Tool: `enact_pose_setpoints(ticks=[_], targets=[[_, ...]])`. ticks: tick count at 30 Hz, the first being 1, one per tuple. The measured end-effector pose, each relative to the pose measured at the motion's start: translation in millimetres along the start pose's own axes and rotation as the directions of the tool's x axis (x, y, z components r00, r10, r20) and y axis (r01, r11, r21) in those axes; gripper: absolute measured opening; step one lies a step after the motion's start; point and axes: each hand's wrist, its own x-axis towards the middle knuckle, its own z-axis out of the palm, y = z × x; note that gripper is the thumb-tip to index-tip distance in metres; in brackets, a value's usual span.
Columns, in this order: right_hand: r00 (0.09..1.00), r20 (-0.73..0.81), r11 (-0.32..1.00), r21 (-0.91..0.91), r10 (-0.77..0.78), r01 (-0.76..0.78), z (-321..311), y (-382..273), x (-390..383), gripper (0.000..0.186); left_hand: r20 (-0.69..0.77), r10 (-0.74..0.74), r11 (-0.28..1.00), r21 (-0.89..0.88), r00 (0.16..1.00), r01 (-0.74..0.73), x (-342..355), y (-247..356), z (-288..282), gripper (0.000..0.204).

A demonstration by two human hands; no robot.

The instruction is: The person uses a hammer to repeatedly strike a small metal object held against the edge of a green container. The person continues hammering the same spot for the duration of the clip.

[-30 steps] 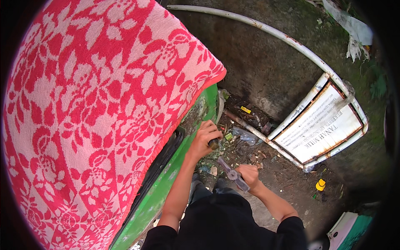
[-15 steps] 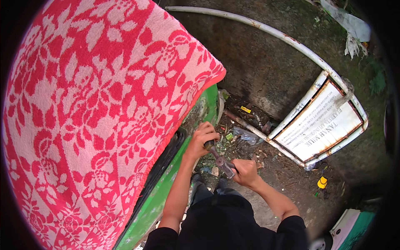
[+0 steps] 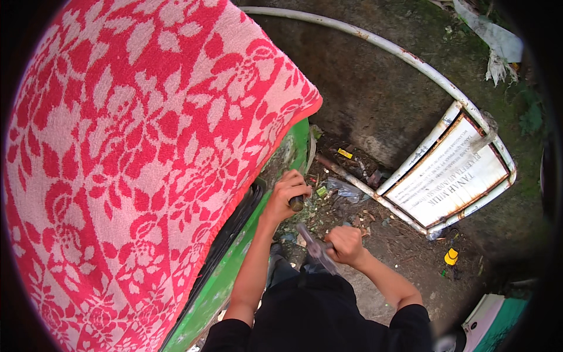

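Observation:
My left hand (image 3: 285,193) is closed around a chisel-like tool (image 3: 297,203). Only its dark, round handle end shows; the working end is hidden. The hand is beside the edge of a green panel (image 3: 301,136) with a worn grey patch. My right hand (image 3: 347,243) grips a hammer (image 3: 317,249), whose metal head is toward my body, below and apart from the handle end. A red and pink floral blanket (image 3: 135,146) drapes over the green thing, and a black strip (image 3: 226,234) shows beneath its hem.
At the right, a rusty white metal frame with a sign (image 3: 448,176) leans by a mossy wall (image 3: 352,76). Litter lies on the ground, including a clear plastic wrapper (image 3: 344,189) and a yellow piece (image 3: 451,256). A white and green box (image 3: 489,322) is at lower right.
The hammer head has swung away from the chisel-like tool's handle, down toward my body, leaving a gap between them. My left hand stays in nearly the same place.

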Motion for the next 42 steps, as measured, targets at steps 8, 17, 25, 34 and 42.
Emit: enact_pose_setpoints(ticks=[8, 17, 25, 34, 42], targets=[[0.999, -0.006, 0.999, 0.013, -0.041, 0.041, -8.8, -16.8, 7.7, 0.034, -0.009, -0.005, 1.000, -0.026, 1.000, 0.004, -1.1, 1.3, -1.5, 0.022], [0.778, 0.191, 0.749, 0.210, 0.598, -0.628, -27.8, -36.7, 11.4, 0.020, -0.004, -0.014, 1.000, -0.027, 1.000, 0.014, 2.6, 4.8, 1.1, 0.029], [0.803, 0.113, 0.414, 0.810, 0.585, -0.416, -32.0, -28.5, -9.3, 0.052, -0.038, 0.012, 0.999, 0.043, 0.999, -0.010, 2.2, 0.8, 10.3, 0.032], [0.903, 0.127, 0.781, 0.462, 0.410, -0.419, -14.6, -36.9, -22.2, 0.035, -0.085, -0.019, 1.000, -0.017, 0.996, 0.017, 1.2, 0.1, 8.0, 0.019], [0.967, 0.105, 0.961, 0.128, 0.233, -0.245, 6.5, -26.1, -4.1, 0.031, -0.068, -0.012, 1.000, -0.019, 0.998, 0.011, 2.6, -0.5, 5.6, 0.014]])
